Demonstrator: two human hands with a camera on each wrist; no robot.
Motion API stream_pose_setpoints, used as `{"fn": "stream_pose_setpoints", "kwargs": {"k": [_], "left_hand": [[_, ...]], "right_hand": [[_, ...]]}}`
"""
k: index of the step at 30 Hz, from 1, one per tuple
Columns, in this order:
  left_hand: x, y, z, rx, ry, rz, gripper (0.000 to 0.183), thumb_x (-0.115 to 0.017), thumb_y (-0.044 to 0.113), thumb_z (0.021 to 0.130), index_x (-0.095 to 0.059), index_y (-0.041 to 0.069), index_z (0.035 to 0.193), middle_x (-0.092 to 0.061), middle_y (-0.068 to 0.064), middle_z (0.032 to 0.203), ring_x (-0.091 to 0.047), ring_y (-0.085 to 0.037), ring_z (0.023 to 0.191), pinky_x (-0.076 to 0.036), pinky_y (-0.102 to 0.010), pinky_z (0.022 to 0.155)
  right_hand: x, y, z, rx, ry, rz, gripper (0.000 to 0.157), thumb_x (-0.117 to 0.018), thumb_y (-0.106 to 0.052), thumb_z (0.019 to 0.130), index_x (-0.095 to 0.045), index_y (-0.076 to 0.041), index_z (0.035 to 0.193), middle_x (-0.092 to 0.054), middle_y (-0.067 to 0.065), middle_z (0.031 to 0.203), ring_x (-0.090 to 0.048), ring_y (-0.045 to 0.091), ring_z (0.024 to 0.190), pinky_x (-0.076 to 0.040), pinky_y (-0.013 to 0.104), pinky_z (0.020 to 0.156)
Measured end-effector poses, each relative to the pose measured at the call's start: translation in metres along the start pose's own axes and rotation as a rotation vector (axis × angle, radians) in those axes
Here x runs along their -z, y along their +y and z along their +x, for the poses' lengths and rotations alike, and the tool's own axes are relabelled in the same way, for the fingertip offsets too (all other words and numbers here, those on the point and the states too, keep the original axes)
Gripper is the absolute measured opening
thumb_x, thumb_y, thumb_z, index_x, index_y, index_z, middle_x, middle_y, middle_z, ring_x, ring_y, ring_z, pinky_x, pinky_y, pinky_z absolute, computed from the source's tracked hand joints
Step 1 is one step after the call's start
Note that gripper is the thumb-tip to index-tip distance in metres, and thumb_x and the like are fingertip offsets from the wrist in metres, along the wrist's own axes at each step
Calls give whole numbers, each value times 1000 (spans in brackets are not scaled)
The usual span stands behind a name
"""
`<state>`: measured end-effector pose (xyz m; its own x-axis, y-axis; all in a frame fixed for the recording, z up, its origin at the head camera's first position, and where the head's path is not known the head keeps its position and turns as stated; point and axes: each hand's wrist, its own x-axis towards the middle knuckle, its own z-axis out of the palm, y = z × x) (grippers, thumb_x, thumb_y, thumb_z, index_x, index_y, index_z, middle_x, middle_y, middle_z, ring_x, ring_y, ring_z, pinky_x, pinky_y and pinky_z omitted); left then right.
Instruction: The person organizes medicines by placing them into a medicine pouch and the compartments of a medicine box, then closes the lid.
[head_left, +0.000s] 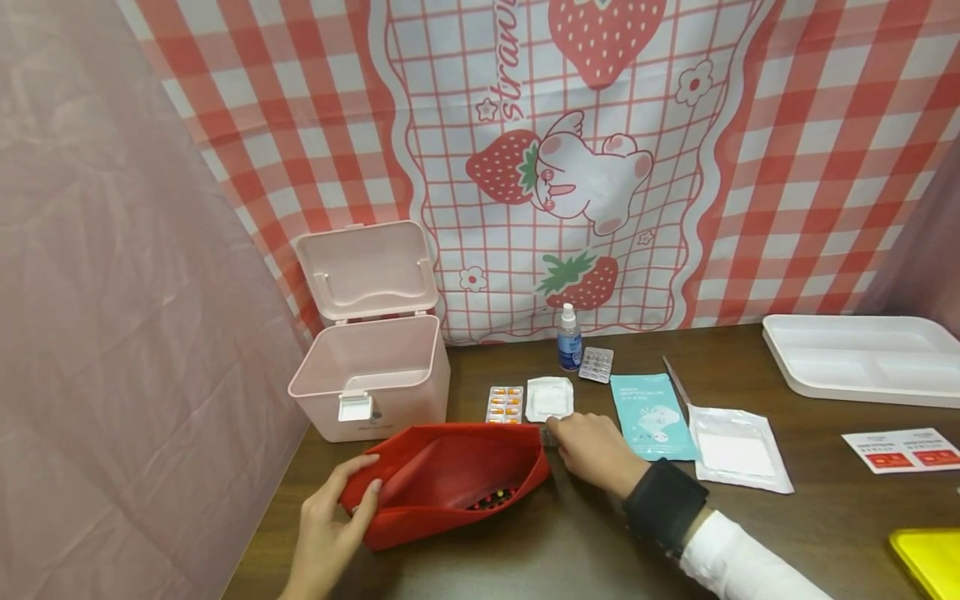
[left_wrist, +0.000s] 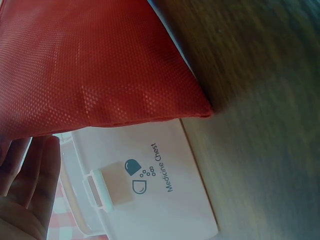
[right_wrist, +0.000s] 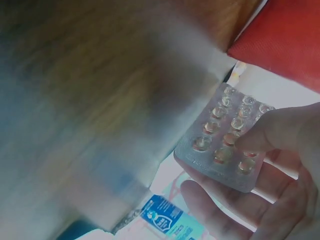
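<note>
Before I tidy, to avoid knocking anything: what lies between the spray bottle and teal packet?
A silver blister pack lies between them on the table in the head view.

Soft, even light on the checked cloth (head_left: pixel 795 167) in the head view, and there's a dull sheen along the desk (head_left: pixel 585 542)! Over to the right wrist: the desk smears into haze (properly foggy, that) while the pill pack (right_wrist: pixel 220 127) glints; at the left wrist, shadowed fingers (left_wrist: pixel 44 175) against blown-out brightness.

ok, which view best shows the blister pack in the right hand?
Right wrist: blister pack close up, only partly covered by the right hand. Head: just a grey sliver beside that hand. Left wrist: none of it.
</note>
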<state>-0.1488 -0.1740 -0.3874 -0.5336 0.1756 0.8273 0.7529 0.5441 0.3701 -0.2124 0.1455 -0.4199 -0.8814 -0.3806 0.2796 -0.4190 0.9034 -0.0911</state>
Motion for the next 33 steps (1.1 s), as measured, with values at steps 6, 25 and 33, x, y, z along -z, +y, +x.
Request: {"fn": "stream_pose_setpoints", "kwargs": {"k": [6, 25, 33], "left_hand": [[0, 0, -1, -2, -1, -4, 36, -67, -14, 68, -62, -3, 101, -68, -14, 87, -62, -10, 71, -45, -11, 68], [-1, 0, 0, -12, 4, -1, 42, -67, -18, 62, -62, -4, 101, -68, -15, 88, -63, -8, 79, -44, -10, 73], [-1, 1, 1, -11, 5, 0, 42, -67, -19, 62, -62, -3, 101, -68, -15, 88, -64, -8, 79, -44, -9, 74]], "right_hand": [[7, 6, -3, 13, 104, -34, 12, -63, -3, 71, -53, -11, 72, -56, 4, 57, -53, 24, 48, -35, 36, 38], [59, 3, -9, -14, 272, 36, 18, -57, -2, 72, -45, -15, 67, -35, -7, 51, -33, 8, 45, -24, 24, 39], [87, -14, -14, 6, 305, 54, 16, -54, -2, 74, -46, -16, 70, -32, -9, 53, -30, 6, 47, -22, 21, 42]]}}
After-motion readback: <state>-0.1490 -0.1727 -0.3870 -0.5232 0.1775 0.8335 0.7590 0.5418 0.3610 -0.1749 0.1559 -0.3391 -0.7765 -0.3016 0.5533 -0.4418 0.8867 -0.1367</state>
